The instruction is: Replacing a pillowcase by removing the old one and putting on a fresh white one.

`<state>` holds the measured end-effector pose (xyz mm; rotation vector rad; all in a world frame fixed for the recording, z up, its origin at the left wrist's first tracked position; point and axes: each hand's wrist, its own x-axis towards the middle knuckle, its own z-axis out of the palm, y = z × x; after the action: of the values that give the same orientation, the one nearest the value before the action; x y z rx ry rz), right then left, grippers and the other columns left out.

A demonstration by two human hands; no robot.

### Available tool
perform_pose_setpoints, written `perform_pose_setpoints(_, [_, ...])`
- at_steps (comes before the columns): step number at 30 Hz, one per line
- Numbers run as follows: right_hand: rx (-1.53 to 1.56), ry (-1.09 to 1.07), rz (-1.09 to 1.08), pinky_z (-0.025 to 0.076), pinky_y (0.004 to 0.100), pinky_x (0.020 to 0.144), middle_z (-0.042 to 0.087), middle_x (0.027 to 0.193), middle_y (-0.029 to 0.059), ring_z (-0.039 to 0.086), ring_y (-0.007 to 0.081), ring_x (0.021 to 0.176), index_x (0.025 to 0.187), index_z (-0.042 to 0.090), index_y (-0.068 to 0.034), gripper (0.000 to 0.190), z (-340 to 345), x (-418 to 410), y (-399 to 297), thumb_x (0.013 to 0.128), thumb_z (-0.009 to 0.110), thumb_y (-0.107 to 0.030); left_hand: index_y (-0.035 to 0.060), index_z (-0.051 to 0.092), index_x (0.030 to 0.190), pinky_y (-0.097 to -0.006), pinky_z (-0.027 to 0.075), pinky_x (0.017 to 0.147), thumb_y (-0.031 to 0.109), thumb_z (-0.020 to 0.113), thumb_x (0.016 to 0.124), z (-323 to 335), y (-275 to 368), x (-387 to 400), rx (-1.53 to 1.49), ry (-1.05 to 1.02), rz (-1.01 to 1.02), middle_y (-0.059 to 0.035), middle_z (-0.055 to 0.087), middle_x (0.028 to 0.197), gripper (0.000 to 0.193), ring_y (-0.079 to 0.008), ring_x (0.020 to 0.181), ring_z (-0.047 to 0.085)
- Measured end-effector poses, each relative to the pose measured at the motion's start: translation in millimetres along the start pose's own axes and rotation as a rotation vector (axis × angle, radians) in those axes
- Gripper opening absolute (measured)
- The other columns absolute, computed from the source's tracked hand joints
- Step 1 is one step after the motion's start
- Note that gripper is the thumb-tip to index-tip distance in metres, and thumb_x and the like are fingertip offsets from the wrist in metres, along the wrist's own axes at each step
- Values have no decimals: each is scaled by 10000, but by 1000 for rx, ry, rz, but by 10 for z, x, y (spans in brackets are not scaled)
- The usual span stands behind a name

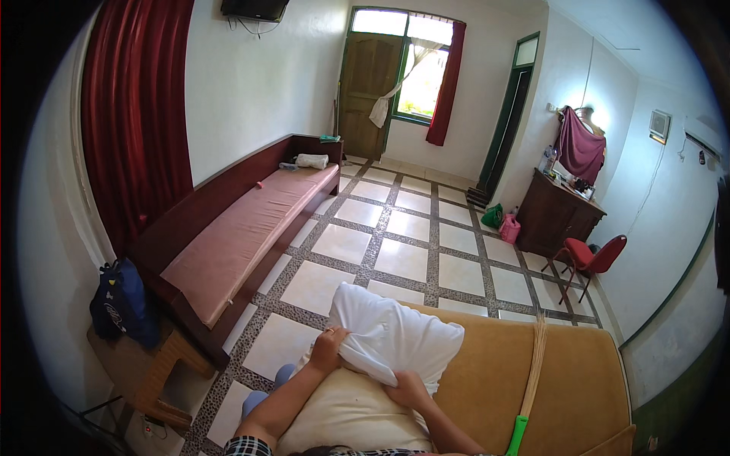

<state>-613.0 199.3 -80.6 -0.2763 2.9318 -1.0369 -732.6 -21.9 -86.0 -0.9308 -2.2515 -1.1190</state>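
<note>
A white pillowcase (399, 330) covers the far part of a cream pillow (348, 410), whose near part shows bare towards my body. At the case's left edge, my left hand (329, 349), with a ring on one finger, grips the bunched cloth. My right hand (408, 389) pinches the opening's edge on the near right side. Both hands hold the fabric apart from each other across the pillow. Under the pillow lies a tan mattress (582, 376). A stick broom with a green handle (518, 434) rests on it to the right.
A wooden bench with a pink cushion (245, 228) runs along the left wall. Nearer stands a brown chair (165, 370) beside a blue drawstring bag (122, 302). To the right are a red chair (599, 256) and a wooden dresser (556, 214). Tiled floor (399, 259) lies beyond the mattress.
</note>
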Motion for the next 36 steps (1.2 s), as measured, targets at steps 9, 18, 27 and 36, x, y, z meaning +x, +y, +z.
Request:
perform_pose_setpoints(9, [-140, 810, -110, 448, 438, 799, 585, 888, 143, 549, 364, 882, 957, 582, -48, 314, -66, 74, 150, 659, 666, -97, 48, 619, 847, -445, 501, 711, 268, 731, 658, -102, 400, -126, -14, -334, -59, -199, 640, 807, 310, -387, 800, 627])
perform_pose_setpoints(18, [-21, 696, -26, 480, 390, 750, 630, 843, 152, 582, 363, 809, 902, 639, -28, 188, -165, 210, 343, 723, 589, -50, 72, 623, 762, -464, 505, 684, 164, 642, 662, -54, 355, -132, 185, -341, -223, -191, 642, 764, 137, -371, 777, 638])
perform_pose_setpoints(27, [506, -336, 62, 453, 294, 633, 643, 756, 7, 554, 100, 687, 937, 671, -24, 239, -113, -160, 337, 847, 648, -244, 76, 595, 683, -466, 499, 651, 166, 646, 676, -31, 287, -229, 137, -208, -238, -168, 623, 688, 103, -368, 754, 636])
perform_pose_setpoints(36, [-102, 147, -13, 483, 428, 672, 627, 772, 214, 628, 370, 752, 794, 622, -16, 125, -319, 85, 48, 685, 639, -75, 115, 526, 1069, -459, 500, 681, 24, 623, 691, -46, 147, -174, 109, -56, -265, -140, 636, 906, 400, -379, 824, 627])
